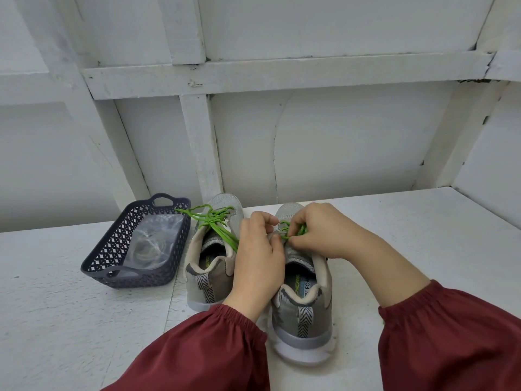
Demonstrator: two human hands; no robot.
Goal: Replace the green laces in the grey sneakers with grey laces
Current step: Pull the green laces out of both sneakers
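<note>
Two grey sneakers are standing side by side on the white painted surface (pixel 423 238), heels near and toes far. Both hands are working at the right sneaker (pixel 306 309), which is sitting near the middle of the surface.

The left hand (pixel 259 252) is reaching in from the near left. Its fingers (pixel 269 220) are curling over the far edge of the shoe's opening and its thumb is pressing from the near side, so it is pinching the upper of the right sneaker by the eyelets. Whether a strand is also caught in that pinch I cannot tell.

The right hand (pixel 324 232) is coming in from the right with its fingers curled tight, gripping a small bunch of the green lace (pixel 293 231) just above the tongue. The two hands are almost touching there.

The left sneaker (pixel 210 266) is sitting just beside the left forearm, and the loose green laces (pixel 217 221) are lying tangled over its front. One strand is trailing left to the basket's rim and another is running near and right towards the left hand.

A dark latticed basket (pixel 112 246) is sitting at the left, just beside the left sneaker. Inside it a clear plastic bag (pixel 166 230) is holding the coiled grey laces (pixel 146 251).

Maroon sleeves (pixel 451 342) with gathered cuffs are covering both forearms. A white panelled wall (pixel 338 136) is rising behind the surface.
</note>
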